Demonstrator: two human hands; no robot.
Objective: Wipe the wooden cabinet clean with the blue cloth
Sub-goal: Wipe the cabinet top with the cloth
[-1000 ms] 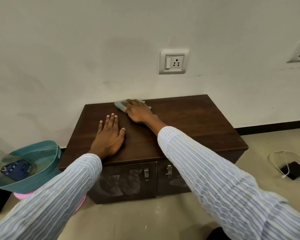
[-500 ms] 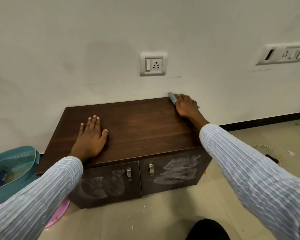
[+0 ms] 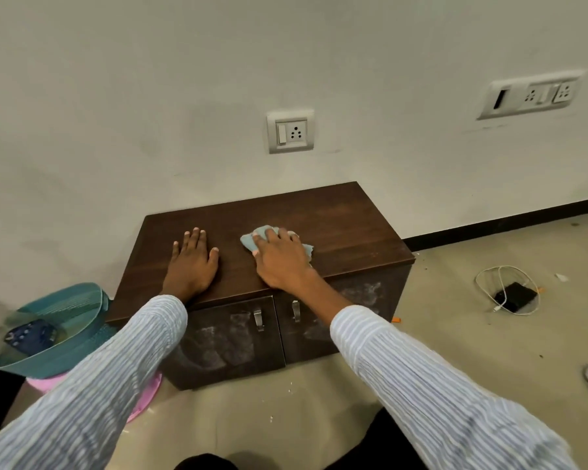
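the right hand (image 3: 282, 259) presses the blue cloth (image 3: 257, 239) flat mid-top of the wooden cabinet (image 3: 347, 225), fingers seemingly spread; the left hand (image 3: 190, 262) lies flat and empty toward the left edge; unwiped top lies rightward.

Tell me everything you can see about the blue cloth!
The blue cloth is small, pale blue and soft-looking, crumpled rather than folded flat. It lies on the dark wooden cabinet top, near the middle. The right hand presses down on it with spread fingers, hiding most of it; only its edges peek out past the fingertips and at the hand's right side.
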